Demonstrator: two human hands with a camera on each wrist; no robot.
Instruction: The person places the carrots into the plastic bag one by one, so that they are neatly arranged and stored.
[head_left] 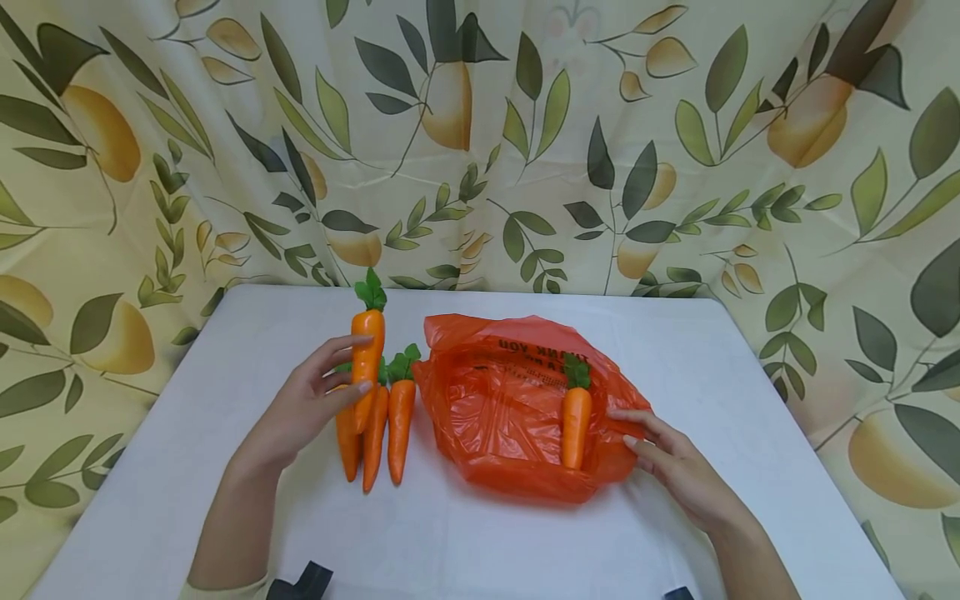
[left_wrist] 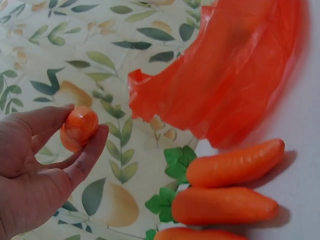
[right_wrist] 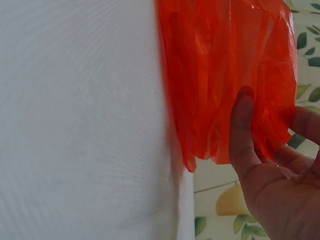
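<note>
My left hand (head_left: 307, 400) pinches an orange carrot (head_left: 367, 350) with green leaves between thumb and fingers. It is held leaf end up, above three other carrots (head_left: 401, 429) lying side by side on the table. In the left wrist view the tip of the held carrot (left_wrist: 81, 122) points toward the camera. To the right lies a red plastic bag (head_left: 495, 475), its mouth spread wide. One carrot (head_left: 576, 425) rests inside it. At the bag's right edge my right hand (head_left: 678, 467) grips the thin plastic, with the thumb (right_wrist: 243, 125) against its near side in the right wrist view.
The white table (head_left: 480, 550) carries the carrots and the bag. Behind it hangs a curtain (head_left: 465, 233) printed with fruit and leaves. Dark straps (head_left: 303, 581) show at the lower edge of the head view.
</note>
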